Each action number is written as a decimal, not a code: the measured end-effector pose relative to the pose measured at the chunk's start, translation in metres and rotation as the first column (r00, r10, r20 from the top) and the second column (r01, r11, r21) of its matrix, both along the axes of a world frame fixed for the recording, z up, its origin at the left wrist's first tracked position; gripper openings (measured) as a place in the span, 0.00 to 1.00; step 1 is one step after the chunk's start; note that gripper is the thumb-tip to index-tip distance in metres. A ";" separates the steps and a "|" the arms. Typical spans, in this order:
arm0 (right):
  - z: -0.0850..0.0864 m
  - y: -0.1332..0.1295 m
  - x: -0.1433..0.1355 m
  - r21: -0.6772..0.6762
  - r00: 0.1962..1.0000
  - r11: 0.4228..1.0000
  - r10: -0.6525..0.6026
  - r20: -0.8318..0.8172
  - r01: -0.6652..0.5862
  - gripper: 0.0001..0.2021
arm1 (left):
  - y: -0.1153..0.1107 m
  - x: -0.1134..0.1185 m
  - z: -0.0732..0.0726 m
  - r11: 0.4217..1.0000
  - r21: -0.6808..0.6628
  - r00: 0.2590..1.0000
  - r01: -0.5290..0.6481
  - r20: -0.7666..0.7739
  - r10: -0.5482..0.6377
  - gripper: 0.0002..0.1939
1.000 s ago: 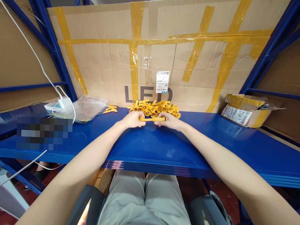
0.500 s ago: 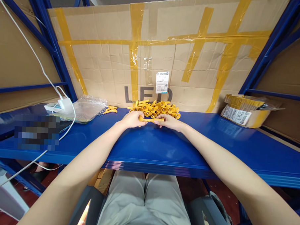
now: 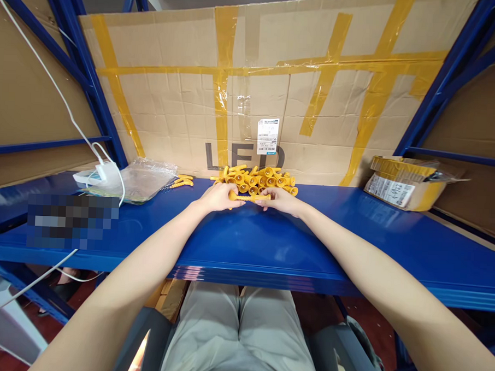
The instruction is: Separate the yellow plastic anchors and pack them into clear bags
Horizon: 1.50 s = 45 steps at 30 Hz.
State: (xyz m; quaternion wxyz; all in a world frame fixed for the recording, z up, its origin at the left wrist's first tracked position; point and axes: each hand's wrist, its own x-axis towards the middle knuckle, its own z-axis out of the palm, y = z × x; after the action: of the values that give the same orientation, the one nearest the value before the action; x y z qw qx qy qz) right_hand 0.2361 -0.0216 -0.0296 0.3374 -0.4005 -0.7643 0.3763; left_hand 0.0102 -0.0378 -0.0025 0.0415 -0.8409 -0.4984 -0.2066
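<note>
A yellow piece (image 3: 249,197) with a twisted middle and wider ends lies level between my two hands, above the blue shelf (image 3: 261,241). My left hand (image 3: 219,197) grips its left end, and the fingers of my right hand (image 3: 280,201) close round its right end. Just behind the hands is a pile of yellow cone-ended pieces (image 3: 268,178), several with their round openings facing me. A few thin yellow pieces (image 3: 182,181) lie apart, left of the pile.
At the left are a clear plastic bag (image 3: 149,176), a white power adapter (image 3: 104,171) with cables, and a blurred-out object (image 3: 71,219). An open cardboard box (image 3: 407,184) stands at the right. Taped cardboard (image 3: 173,105) closes off the back.
The cable at the left has shifted, and the blurred patch there reaches further right. Both hands and the yellow piece between them stay almost where they were.
</note>
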 end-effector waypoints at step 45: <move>0.018 -0.015 0.004 -0.395 0.945 0.903 0.036 -0.324 -0.170 0.09 | -0.020 0.014 0.010 0.985 0.165 0.984 -0.047 -0.160 0.074 0.22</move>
State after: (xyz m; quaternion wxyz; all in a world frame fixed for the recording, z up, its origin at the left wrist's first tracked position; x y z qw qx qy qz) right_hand 0.2397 -0.0363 -0.0114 0.3388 -0.3579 -0.6239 0.6065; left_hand 0.0240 -0.0575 0.0071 0.1568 -0.8334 -0.5004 -0.1743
